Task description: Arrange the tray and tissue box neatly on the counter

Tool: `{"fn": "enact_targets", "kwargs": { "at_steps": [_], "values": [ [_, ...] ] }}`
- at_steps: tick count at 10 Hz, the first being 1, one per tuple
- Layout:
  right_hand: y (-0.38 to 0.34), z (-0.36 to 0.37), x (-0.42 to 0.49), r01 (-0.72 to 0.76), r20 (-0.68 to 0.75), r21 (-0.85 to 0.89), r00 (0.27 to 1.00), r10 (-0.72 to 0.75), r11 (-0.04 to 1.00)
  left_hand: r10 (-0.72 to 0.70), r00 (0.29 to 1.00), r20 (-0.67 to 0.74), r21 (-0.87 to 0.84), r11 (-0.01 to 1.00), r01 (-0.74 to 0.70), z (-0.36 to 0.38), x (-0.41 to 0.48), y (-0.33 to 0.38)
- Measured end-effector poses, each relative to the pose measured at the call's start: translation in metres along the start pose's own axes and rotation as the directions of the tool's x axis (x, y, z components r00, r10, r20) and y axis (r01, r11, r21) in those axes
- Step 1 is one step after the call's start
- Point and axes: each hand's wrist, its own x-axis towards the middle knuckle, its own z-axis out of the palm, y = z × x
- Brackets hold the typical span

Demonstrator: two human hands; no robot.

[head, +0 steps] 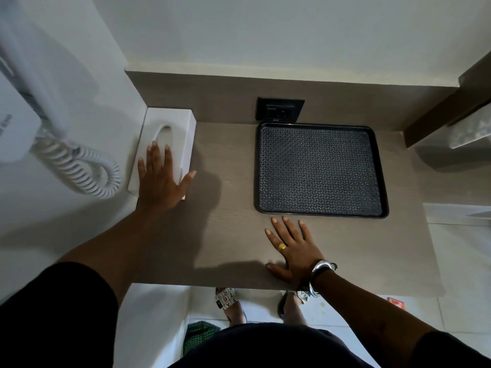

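A white tissue box [177,128] lies flat in the counter's back left corner, against the left wall. My left hand [159,179] rests palm down on the box's near end, fingers spread, thumb hanging off its right edge. A black rectangular tray [380,166] with a woven-pattern mat inside sits at the back right of the grey-brown counter [228,208], close to the back panel. My right hand [292,251] lies flat on the counter just in front of the tray's near edge, fingers apart, not touching it.
A black wall socket [280,110] sits on the back panel just behind the tray. A white wall-mounted hair dryer with a coiled cord [79,168] hangs on the left wall beside the box. A shelf edge [451,112] juts in at the right.
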Motion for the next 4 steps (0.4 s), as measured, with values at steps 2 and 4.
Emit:
{"fn": "enact_targets", "kwargs": {
  "at_steps": [2, 4],
  "values": [
    [-0.001, -0.003, 0.000, 0.002, -0.003, -0.013, 1.000, -0.002, 1.000, -0.005, 1.000, 0.021, 0.016, 1.000, 0.004, -0.001, 0.003, 0.002],
    [-0.001, -0.003, -0.003, 0.003, -0.027, 0.023, 1.000, -0.002, 1.000, 0.029, 1.000, 0.001, -0.046, 0.999, -0.029, -0.019, 0.000, 0.016]
  ]
}}
